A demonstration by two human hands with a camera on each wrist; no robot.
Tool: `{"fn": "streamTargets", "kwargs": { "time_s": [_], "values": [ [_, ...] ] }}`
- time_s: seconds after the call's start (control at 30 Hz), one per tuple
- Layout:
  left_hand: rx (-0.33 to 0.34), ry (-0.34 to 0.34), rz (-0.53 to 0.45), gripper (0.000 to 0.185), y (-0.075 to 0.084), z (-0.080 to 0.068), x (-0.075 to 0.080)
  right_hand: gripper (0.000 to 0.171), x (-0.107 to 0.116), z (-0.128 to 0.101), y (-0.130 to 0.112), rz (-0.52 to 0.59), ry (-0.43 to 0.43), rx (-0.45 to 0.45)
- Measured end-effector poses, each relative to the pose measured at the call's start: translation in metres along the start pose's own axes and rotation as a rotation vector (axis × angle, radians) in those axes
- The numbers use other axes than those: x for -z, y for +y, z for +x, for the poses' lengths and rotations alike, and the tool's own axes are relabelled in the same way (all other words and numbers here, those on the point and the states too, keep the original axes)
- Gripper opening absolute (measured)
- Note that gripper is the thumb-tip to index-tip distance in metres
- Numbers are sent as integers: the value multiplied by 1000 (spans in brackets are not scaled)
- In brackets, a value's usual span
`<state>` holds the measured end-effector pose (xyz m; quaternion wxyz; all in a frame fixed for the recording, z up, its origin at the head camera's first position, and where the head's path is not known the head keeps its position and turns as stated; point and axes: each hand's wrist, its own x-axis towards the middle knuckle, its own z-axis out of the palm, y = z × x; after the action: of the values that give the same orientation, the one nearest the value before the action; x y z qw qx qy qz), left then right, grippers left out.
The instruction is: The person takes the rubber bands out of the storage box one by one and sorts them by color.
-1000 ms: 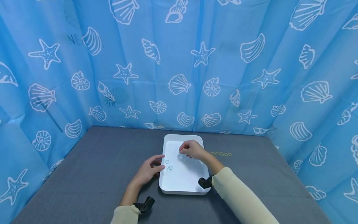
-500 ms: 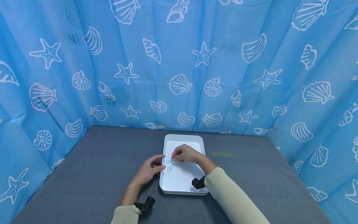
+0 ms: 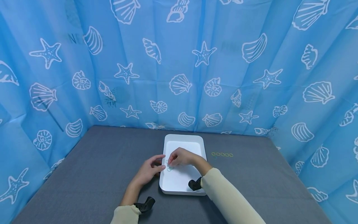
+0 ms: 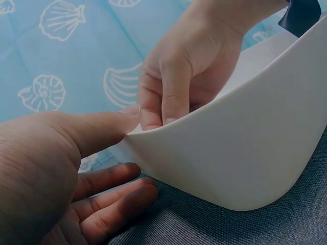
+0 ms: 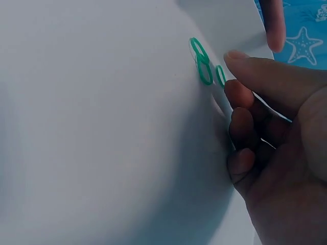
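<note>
A white tray (image 3: 184, 186) with raised walls lies on the table. Inside, near its left wall, are three thin green rings (image 5: 204, 69), two overlapping and one apart. My right hand (image 3: 181, 157) reaches into the tray, its thumb and index fingertips slightly parted right at the rings and partly covering them. Nothing shows between those fingertips, and the other fingers bend loosely. At the tray's left side, my left hand (image 3: 148, 169) rests with relaxed fingers. Its thumb (image 4: 107, 127) touches the rim in the left wrist view, while the lower fingers stay outside the wall.
Right of the tray, several yellow rings (image 3: 222, 154) lie in a row on the grey cloth (image 3: 117, 146). Just below the row's left end is a faint green ring (image 3: 214, 157). A blue shell-print curtain (image 3: 156, 77) encloses the back and sides.
My right hand has moved left and toward me inside the tray, from its middle to the green rings. The faint green ring beside the tray has come into view. My left hand stays put.
</note>
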<state>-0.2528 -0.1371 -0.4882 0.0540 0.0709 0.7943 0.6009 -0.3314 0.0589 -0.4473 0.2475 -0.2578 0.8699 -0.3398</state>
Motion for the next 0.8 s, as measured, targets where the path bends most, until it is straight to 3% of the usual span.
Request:
{"fn": "streamTargets", "kwargs": {
  "time_s": [0.23, 0.47, 0.8],
  "values": [
    [-15, 3, -3, 47, 1, -1, -1, 9, -3, 3, -2, -31, -41, 6],
    [-16, 2, 8, 46, -1, 1, -1, 3, -6, 5, -3, -68, -37, -15],
    [-21, -1, 2, 46, -1, 1, -1, 7, -7, 3, -8, -110, -26, -37]
  ]
}}
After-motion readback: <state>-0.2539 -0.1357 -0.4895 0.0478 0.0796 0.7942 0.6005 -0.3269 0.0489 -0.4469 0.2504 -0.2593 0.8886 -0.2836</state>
